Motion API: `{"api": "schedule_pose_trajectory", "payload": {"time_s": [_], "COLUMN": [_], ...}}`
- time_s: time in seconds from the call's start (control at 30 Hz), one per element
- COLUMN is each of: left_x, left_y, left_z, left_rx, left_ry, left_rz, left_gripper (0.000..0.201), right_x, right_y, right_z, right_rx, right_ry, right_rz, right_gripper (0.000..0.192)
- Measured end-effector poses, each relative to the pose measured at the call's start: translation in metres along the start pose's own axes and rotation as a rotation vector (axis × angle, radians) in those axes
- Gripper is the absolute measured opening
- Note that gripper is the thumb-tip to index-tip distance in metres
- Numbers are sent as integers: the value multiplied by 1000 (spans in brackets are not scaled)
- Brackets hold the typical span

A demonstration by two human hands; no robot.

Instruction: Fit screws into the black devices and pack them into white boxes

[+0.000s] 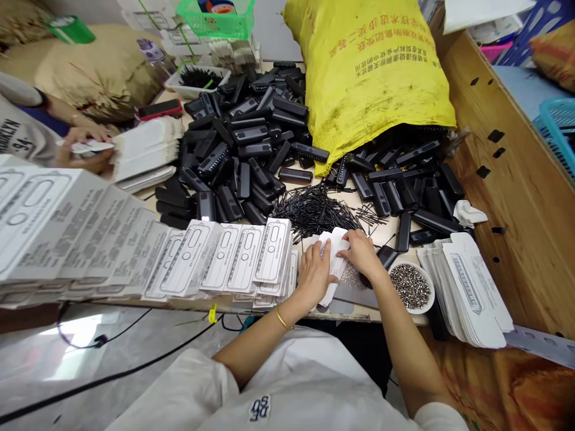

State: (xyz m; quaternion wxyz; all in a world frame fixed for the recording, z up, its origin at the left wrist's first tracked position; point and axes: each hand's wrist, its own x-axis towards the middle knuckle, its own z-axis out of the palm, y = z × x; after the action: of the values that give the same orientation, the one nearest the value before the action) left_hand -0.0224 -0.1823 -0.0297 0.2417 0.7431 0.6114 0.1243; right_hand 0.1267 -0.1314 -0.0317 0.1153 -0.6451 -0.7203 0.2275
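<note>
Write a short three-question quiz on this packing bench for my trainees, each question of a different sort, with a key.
1. True or false: both the left hand and the right hand are on the white card sleeve.
2. What fills the small white bowl beside the right forearm?
A. black pins
B. small metal pieces
C. red caps
3. Fill in: the black cases spill from a ______ sack.

Key
1. True
2. B
3. yellow
</note>
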Motion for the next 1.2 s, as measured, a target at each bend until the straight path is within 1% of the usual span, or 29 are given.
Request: {"api": "schedule_pose_trajectory", "payload": {"time_s": [0.03, 0.07, 0.1, 0.13, 0.17, 0.2, 0.23, 0.3, 0.33, 0.37, 0.4, 0.47, 0.5, 0.57, 0.6, 0.63, 0.67, 0.73, 0.77, 0.83, 0.87, 0.93, 0.97, 1.07, 1.13, 1.2], "left_x": [1, 2, 2, 2, 1, 1, -1, -4, -6, -7, -7, -6, -5, -1, 1, 2, 2, 1, 0, -2, -3, -3, -3, -4, -6, -8], "left_y": [0, 1, 2, 4, 7, 9, 12, 16, 18, 20, 21, 23, 24, 26, 26, 27, 29, 31, 32, 34, 35, 35, 35, 34, 32, 31], "left_z": [-1, -4, -8, -12, -17, -21, -24, -25, -23, -20, -17, -11, -9, -8, -8, -9, -10, -11, -10, -9, -8, -5, -5, -3, -4, -4], "left_rx": [-48, -119, -218, -346, -505, -689, -890, -1265, -1409, -1519, -1600, -1692, -1713, -1710, -1685, -1643, -1589, -1468, -1418, -1375, -1380, -1401, -1409, -1388, -1298, -1169], "left_ry": [29, 63, 91, 98, 62, -35, -192, -567, -722, -817, -845, -790, -741, -623, -561, -498, -439, -371, -363, -380, -386, -379, -378, -409, -425, -408], "left_rz": [3, 6, 9, 13, 17, 19, 13, -30, -63, -104, -148, -217, -236, -233, -204, -165, -123, -50, -32, -35, -45, -77, -93, -112, -78, -42], "left_gripper": [96, 95, 93, 90, 86, 80, 74, 69, 70, 73, 76, 82, 89, 103, 107, 105, 97, 77, 71, 70, 74, 84, 89, 99, 103, 105], "right_x": [2, 2, 0, -4, -9, -14, -20, -29, -32, -35, -38, -43, -46, -53, -57, -61, -65, -71, -73, -74, -74, -73, -72, -68, -65, -61], "right_y": [2, 5, 8, 11, 15, 19, 23, 31, 35, 37, 39, 37, 34, 23, 16, 9, 3, -8, -11, -15, -16, -16, -15, -12, -11, -11], "right_z": [-5, -12, -20, -28, -37, -44, -50, -57, -58, -58, -56, -48, -44, -32, -26, -20, -14, -5, -2, 1, 1, -1, -2, -7, -9, -9], "right_rx": [31, 83, 155, 240, 332, 429, 532, 748, 855, 956, 1041, 1130, 1131, 1048, 990, 944, 917, 927, 955, 1007, 1029, 1048, 1046, 1095, 1213, 1342], "right_ry": [-30, -43, -33, -2, 40, 75, 95, 81, 58, 48, 61, 153, 232, 385, 438, 477, 495, 472, 457, 462, 485, 535, 535, 477, 461, 435], "right_rz": [-3, -24, -57, -96, -133, -169, -200, -239, -252, -261, -259, -191, -122, 35, 96, 137, 163, 196, 212, 230, 233, 221, 204, 143, 181, 292], "right_gripper": [13, 10, 12, 14, 16, 17, 18, 22, 24, 28, 31, 31, 28, 21, 23, 25, 26, 25, 27, 26, 24, 32, 35, 22, 25, 27]}}
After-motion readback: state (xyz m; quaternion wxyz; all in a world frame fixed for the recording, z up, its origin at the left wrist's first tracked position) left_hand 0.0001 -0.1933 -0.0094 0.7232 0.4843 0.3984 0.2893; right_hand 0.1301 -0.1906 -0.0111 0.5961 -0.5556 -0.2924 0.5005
